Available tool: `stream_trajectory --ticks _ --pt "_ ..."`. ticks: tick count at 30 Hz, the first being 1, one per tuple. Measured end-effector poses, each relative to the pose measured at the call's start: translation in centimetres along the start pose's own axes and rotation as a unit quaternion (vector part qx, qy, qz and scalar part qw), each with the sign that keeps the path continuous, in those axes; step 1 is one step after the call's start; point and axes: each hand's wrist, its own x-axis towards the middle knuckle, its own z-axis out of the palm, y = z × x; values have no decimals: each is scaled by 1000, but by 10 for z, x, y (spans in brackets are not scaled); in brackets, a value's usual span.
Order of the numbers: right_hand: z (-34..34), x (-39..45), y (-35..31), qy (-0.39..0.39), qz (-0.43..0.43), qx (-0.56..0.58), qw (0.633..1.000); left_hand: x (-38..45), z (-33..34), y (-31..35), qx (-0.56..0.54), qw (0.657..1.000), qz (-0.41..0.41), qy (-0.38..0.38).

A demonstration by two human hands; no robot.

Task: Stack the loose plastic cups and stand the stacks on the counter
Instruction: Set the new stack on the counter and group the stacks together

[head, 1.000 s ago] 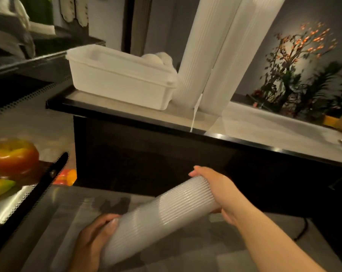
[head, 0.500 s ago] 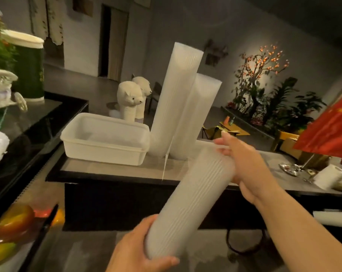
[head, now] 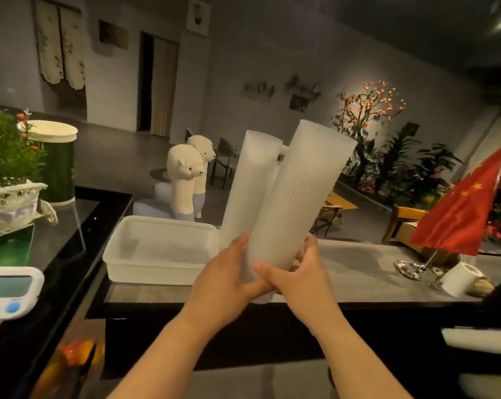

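Both hands clasp the foot of the held stack of cups (head: 298, 197) — left hand (head: 229, 272) and right hand (head: 298, 275), fingers curled tight around its narrow base, probably to steady so tall a column; it leans right, wide mouth up, above the table (head: 358, 272). The standing stack (head: 252, 180) rises just behind; the white tub (head: 160, 249) crowds the left; bare surface lies rightward before the flag (head: 468, 214).
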Motion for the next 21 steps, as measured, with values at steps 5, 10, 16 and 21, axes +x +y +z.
stream_trajectory --ticks 5,10,16,21 --pt "17 28 25 51 17 -74 996 18 -21 -15 40 997 -52 40" --pt "33 46 61 32 4 -120 992 42 -37 -26 25 992 -99 79" --pt "53 56 101 84 53 -108 989 71 -43 -30 11 993 -99 66" --pt "55 69 116 94 81 -65 990 110 -43 -34 -1 993 -96 73"
